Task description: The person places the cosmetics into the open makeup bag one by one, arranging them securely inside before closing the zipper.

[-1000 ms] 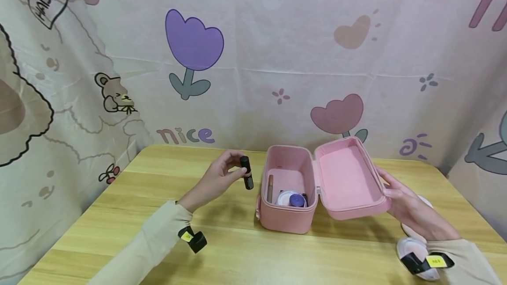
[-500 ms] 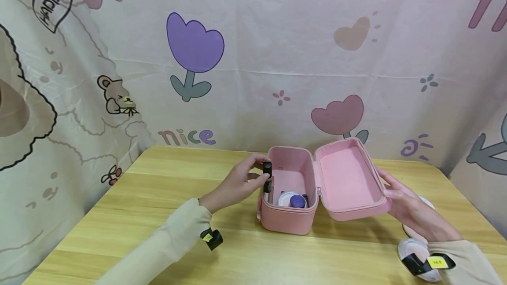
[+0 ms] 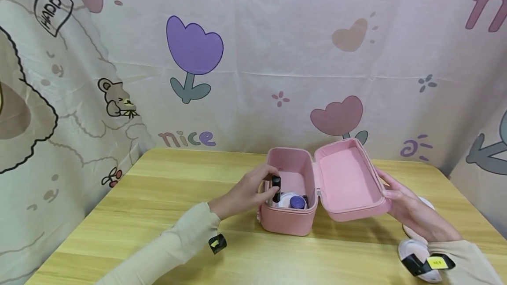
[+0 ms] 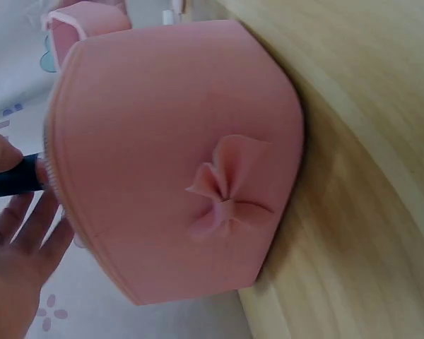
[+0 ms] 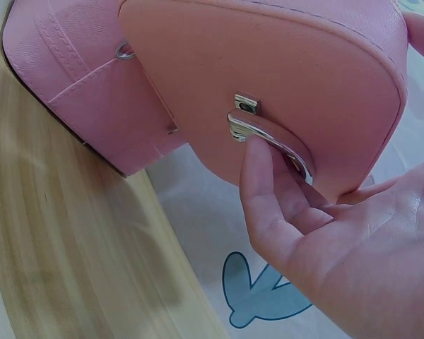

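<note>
My left hand [image 3: 249, 190] pinches a black lipstick-like tube [image 3: 276, 183] upright, just inside the mouth of a pink cosmetic case [image 3: 286, 224]. In the left wrist view the tube's dark end [image 4: 18, 176] shows at the case rim, and a pink bow [image 4: 230, 201] decorates the near side. On the case floor lie a purple-lidded jar [image 3: 297, 202] and a white round item partly behind it. My right hand [image 3: 413, 212] holds the raised lid [image 3: 350, 179] at its outer edge. The right wrist view shows its fingers at the lid's metal-trimmed handle [image 5: 275, 145].
A round, pale, clear-edged item [image 3: 409, 247] lies on the wooden table [image 3: 317, 263] beneath the right wrist. Another pale round item [image 3: 427, 202] is partly hidden behind the right forearm. A patterned cloth [image 3: 257, 56] hangs behind the table.
My left hand has moved right with the black tube, from beside the case to over its rim, then down into it. The right hand and the lid have stayed in place.
</note>
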Motion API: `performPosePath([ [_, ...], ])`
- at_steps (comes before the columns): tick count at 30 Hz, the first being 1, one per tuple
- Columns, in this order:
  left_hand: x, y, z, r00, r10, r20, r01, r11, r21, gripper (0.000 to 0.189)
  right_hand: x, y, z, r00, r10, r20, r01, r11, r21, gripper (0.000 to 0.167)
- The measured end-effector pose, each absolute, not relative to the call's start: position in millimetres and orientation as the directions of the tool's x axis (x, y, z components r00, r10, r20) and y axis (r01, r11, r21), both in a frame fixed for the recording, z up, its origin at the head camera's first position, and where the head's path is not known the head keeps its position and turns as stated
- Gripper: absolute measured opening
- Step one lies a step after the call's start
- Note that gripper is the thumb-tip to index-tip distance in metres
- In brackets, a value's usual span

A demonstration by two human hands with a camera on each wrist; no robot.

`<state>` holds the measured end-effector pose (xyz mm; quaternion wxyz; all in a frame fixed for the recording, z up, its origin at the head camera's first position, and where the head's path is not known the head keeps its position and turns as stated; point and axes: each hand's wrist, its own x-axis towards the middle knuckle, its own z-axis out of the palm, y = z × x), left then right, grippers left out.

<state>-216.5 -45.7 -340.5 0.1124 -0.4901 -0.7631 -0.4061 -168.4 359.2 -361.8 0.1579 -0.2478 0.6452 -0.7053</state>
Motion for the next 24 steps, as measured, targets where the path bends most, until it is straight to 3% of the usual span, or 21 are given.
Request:
performPosePath([
  [5,-215.9,-46.7,-344.1,-0.494,0.641,0.587,0.862,0.274,0.426,0.024,-168.0,359.2,-362.1,-0.837,-0.530,0.135,-0.098,-0.097,-0.990,0.056],
  [11,-214.8,-47.6,-346.3,-0.529,0.632,0.566,0.847,0.346,0.404,0.023,-167.2,359.5,-362.2,-0.854,-0.508,0.115,-0.092,-0.069,-0.993,0.056],
  [24,-211.9,-45.9,-349.1,-0.589,0.671,0.451,0.808,0.471,0.354,0.008,-168.7,358.5,-361.1,-0.788,-0.591,0.173,-0.060,-0.206,-0.977,0.058],
])
